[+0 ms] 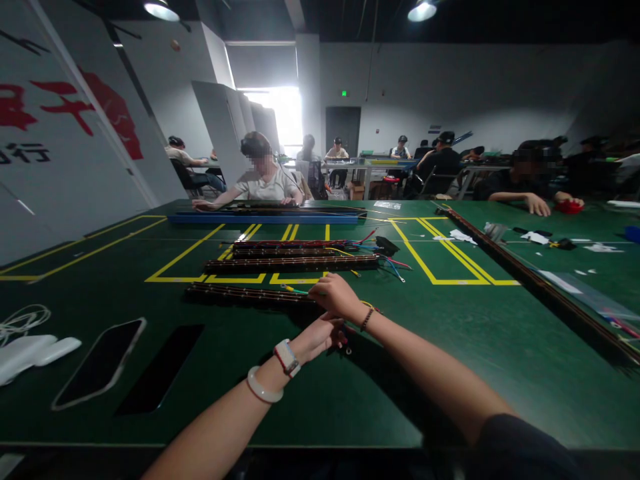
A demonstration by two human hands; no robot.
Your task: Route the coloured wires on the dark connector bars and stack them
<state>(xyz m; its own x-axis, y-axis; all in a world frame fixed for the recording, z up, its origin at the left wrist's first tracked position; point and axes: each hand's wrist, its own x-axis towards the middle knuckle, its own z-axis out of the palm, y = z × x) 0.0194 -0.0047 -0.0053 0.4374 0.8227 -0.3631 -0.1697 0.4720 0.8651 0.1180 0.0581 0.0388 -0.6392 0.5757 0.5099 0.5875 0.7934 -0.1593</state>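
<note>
A long dark strip [240, 292] with copper-coloured lines lies across the green table in front of me. My right hand [339, 295] is over its right end, fingers bent down and closed; what they pinch is hidden. A green wire [299, 291] with a yellow tip comes out beside those fingers. Below and partly covered by it, my left hand [320, 337] is curled at the loose wires of that end, wearing a watch [287, 358] and a pale bangle [264, 387]. A ring terminal [349, 351] sticks out past the left fingers.
More wired strips [293, 265] lie just beyond. Two dark phone-like slabs [100, 363] [163, 367] and a white cable [25, 323] are at the left. A long strip [525, 273] runs down the right side. Across the table, one person [267, 180] works by a blue rail [265, 219].
</note>
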